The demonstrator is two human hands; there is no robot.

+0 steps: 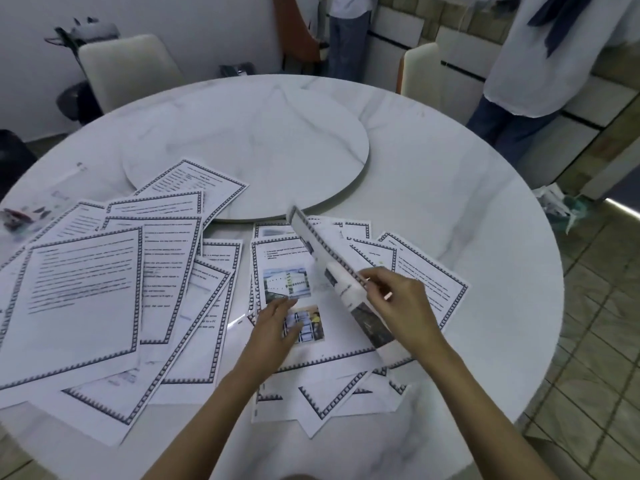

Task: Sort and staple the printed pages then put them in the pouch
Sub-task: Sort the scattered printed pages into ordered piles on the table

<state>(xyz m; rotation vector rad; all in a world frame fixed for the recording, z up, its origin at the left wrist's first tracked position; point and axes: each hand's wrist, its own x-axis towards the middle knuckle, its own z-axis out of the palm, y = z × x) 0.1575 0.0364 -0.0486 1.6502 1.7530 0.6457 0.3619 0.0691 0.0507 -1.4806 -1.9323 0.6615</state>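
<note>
**Sorting printed pages, one sheet lifted**

At lower centre, the left hand [277, 327] lies flat with its fingers straight, pressing on a photo page [287, 282]. Just to its right, the right hand [401, 306] pinches a lifted page [343, 285] in its fingers, tilted on edge. Other printed pages [86, 289] fan across the desk [450, 202] at left. Sorting appears to be in hand. Next, the lifted page needs laying in its proper order, before any stapling.

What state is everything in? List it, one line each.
lifted page: tilted up, pinched by right hand.
picture page: flat, under left hand, fingers straight.
text pages: loose, fanned flat, overlapping.
turntable: one page overlaps its rim.
</note>
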